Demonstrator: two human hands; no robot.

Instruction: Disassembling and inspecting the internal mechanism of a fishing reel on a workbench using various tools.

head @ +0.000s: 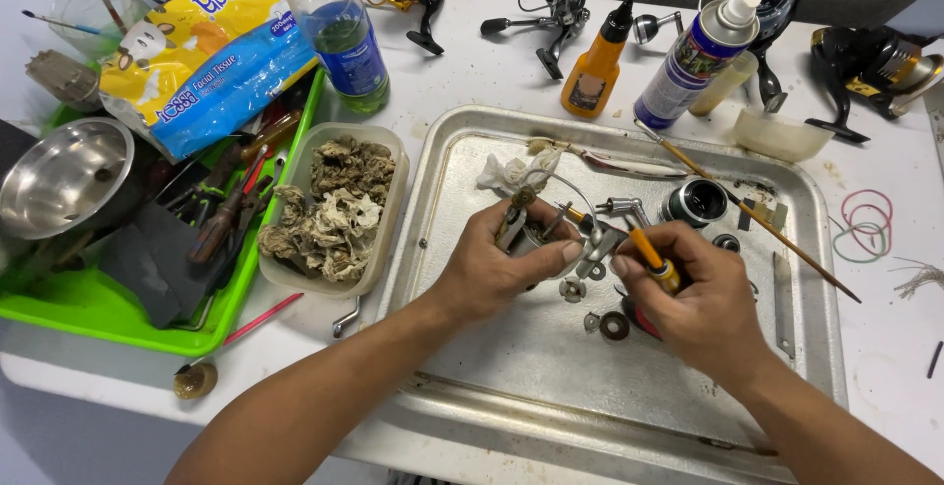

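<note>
Frame centre, over the tray (787, 278): left hand (497, 264) has its fingers clamped round the reel body (580, 244); right hand (703, 298) pinches a screwdriver (649, 254), tip at the reel. Step looks like working a screw; next needs the tip seated square, reel steady.

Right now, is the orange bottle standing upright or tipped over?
Upright: the orange bottle stands on its base on the white table, black nozzle pointing up.

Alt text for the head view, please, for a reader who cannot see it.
Over a metal tray, the left hand grips a fishing reel body while the right hand holds a yellow-handled screwdriver to it. Small washers lie on the tray; spray can, bottles and other reels stand behind.
</note>
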